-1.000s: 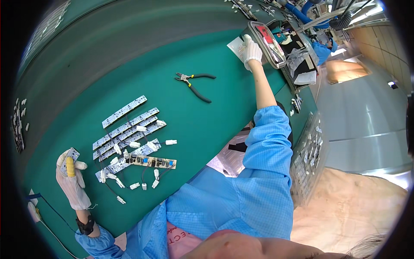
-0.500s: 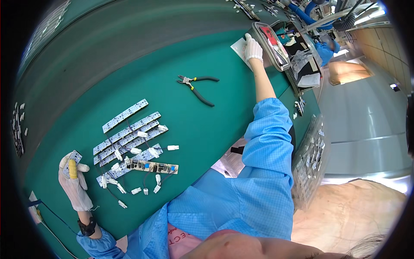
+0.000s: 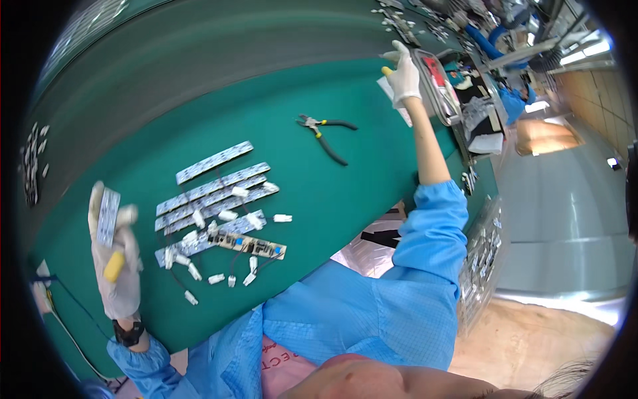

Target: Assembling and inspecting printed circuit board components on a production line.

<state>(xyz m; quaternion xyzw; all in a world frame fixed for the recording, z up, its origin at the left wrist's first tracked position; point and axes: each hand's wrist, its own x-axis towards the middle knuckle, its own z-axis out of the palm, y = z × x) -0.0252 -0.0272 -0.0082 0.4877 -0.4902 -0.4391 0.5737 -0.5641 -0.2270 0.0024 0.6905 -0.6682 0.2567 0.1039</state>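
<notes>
My left hand (image 3: 121,266), in a white glove with a yellow finger cover, holds a short white circuit board (image 3: 108,218) upright at the left of the green mat. To its right lie several long white circuit board strips (image 3: 214,163) with dark wires and white plugs. A tan circuit board (image 3: 249,244) with blue and black parts rests against the nearest strip. My right hand (image 3: 404,78), gloved too, reaches far right with its fingers apart. It is over a white paper sheet (image 3: 403,114), beside a clear plastic box (image 3: 454,118). Nothing can be made out in it.
Cutting pliers (image 3: 322,130) with black and yellow handles lie spread on the green mat (image 3: 332,193). Behind the box are a dark tray with bags and papers, and more boards. A plastic tray of parts (image 3: 482,266) stands right of my arm. A cord (image 3: 76,302) runs from my left wrist.
My right hand has lifted from the paper and spread its fingers. My left hand has straightened and raised the short board, showing more of it. The whole view has shifted slightly.
</notes>
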